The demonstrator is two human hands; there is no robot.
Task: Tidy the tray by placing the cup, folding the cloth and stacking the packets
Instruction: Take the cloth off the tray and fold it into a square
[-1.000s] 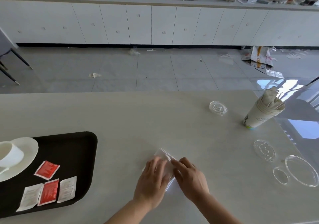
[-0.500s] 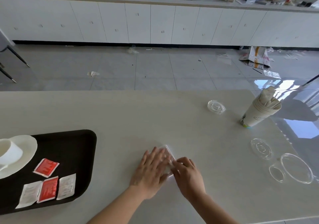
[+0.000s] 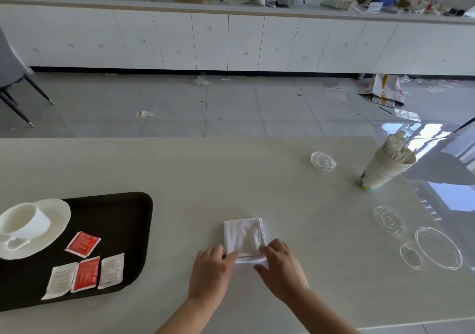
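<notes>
A white cloth (image 3: 243, 238) lies folded into a small square on the pale table, right of the tray. My left hand (image 3: 212, 272) pinches its near left corner and my right hand (image 3: 281, 266) holds its near right edge. The black tray (image 3: 123, 215) sits at the left. On it a white cup (image 3: 24, 221) rests tilted on a white saucer (image 3: 55, 220). Two red packets (image 3: 82, 244) (image 3: 85, 274) and two white packets (image 3: 60, 280) (image 3: 111, 270) lie flat and unstacked on the tray's near part.
A stack of paper cups (image 3: 383, 169) with sticks stands at the right. Clear plastic lids (image 3: 322, 160) (image 3: 388, 220) (image 3: 438, 247) lie around it. The table's near edge runs just below my forearms. Beyond the far edge is tiled floor with litter.
My hands have slid off the top of the cloth toward me to its near edge. The folded square, earlier covered by my palms, is now in plain sight.
</notes>
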